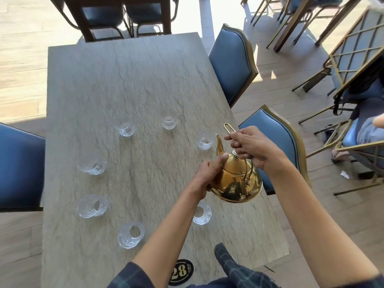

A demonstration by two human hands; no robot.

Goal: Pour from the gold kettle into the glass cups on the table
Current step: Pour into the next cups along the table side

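The gold kettle (236, 181) hangs in the air above the table's right side, tilted so its spout points at a glass cup (205, 140) near the right edge. My right hand (251, 146) grips the kettle's thin wire handle from above. My left hand (209, 173) presses against the kettle's left side, thumb near the lid. Several more glass cups stand in a ring on the grey stone table (124, 80): one far middle (169, 121), one far left (125, 128), others at the left (93, 166) and near side (131, 235). No stream of liquid shows.
Blue padded chairs with gold frames stand along the right edge (230, 65) and at the left (18, 167). A black oval tag with the number 28 (180, 271) lies at the near table edge. Another person's legs (367, 129) show at the far right.
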